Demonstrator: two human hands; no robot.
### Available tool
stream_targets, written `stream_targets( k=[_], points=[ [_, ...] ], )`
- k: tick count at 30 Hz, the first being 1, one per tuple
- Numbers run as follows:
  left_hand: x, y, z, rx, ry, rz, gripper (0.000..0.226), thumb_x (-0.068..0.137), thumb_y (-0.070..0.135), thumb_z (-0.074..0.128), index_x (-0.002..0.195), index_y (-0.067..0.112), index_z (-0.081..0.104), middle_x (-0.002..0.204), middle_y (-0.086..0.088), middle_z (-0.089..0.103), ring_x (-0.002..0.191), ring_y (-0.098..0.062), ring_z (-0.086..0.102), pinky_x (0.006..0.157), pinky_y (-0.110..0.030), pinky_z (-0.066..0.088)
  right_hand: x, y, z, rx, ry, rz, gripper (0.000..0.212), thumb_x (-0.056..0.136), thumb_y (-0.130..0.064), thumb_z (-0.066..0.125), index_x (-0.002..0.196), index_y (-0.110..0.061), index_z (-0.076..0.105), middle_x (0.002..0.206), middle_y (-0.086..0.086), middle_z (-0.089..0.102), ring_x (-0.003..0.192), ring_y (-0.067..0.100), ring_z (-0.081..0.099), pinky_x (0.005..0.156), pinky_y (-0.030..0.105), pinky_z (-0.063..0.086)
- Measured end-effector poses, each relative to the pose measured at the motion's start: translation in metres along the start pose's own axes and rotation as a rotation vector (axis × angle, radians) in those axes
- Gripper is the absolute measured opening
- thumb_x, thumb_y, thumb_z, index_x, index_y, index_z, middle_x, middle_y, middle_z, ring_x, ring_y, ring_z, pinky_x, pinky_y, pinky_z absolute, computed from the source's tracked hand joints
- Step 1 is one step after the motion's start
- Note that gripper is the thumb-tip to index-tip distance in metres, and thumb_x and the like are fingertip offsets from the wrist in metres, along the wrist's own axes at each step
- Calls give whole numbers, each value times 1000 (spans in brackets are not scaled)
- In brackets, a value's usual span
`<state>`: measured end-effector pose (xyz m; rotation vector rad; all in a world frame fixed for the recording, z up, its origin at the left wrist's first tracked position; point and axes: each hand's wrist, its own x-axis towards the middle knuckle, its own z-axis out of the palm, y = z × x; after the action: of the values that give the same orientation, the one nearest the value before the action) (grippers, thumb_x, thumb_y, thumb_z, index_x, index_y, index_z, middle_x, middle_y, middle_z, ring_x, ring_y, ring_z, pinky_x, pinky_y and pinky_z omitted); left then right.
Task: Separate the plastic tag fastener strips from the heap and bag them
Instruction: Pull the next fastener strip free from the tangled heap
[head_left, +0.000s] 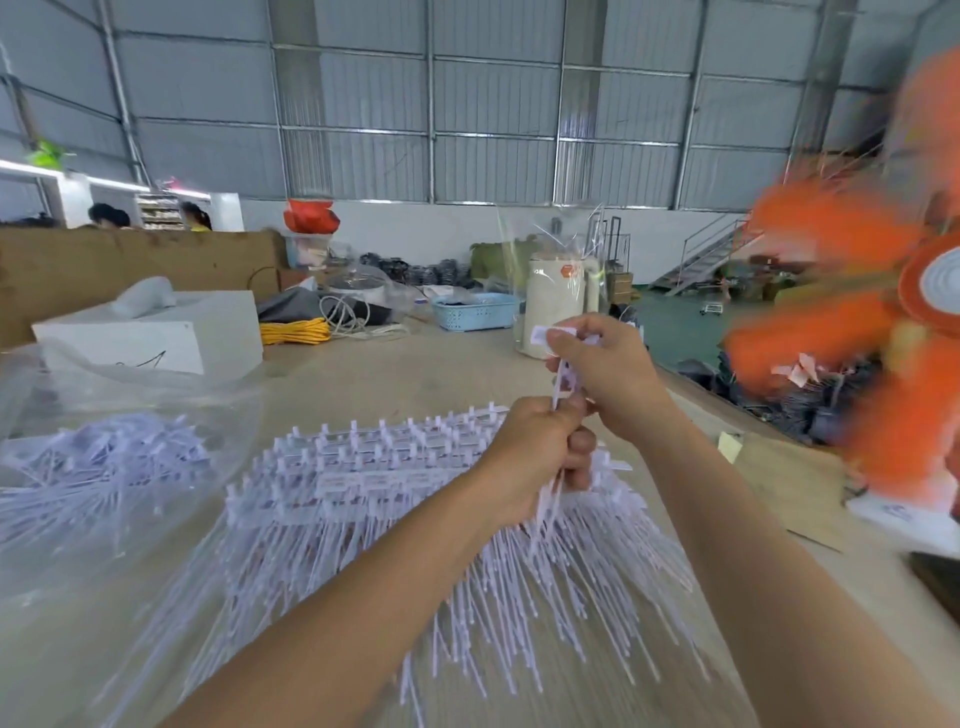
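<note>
A heap of white plastic tag fastener strips (395, 499) lies spread on the table in front of me, bars at the far side and thin tails fanned toward me. My left hand (530, 457) grips a bundle of strips lifted from the heap's right part. Just above it, my right hand (597, 364) pinches the upper end of the same strip bundle (565, 376). On the left lies a clear plastic bag (104, 467) with more white strips inside it.
A white box (156, 332) stands at the back left, with yellow cord (293, 330) and a blue basket (475, 310) behind. A white canister (553, 306) with clear film stands just beyond my hands. A blurred orange spinning fan (857, 312) is at the right table edge.
</note>
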<state>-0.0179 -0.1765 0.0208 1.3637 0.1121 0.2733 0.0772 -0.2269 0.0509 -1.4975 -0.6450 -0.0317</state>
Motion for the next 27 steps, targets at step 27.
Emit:
stream_targets(
  k=[27],
  points=[
    [-64, 27, -105, 213, 319, 14, 25, 97, 9, 46, 72, 11, 46, 58, -4, 41, 33, -5, 28, 35, -12, 21, -53, -1, 115, -121, -279, -306, 8, 88, -10, 63, 87, -12, 71, 67, -13, 56, 58, -7, 46, 62, 10, 36]
  ],
)
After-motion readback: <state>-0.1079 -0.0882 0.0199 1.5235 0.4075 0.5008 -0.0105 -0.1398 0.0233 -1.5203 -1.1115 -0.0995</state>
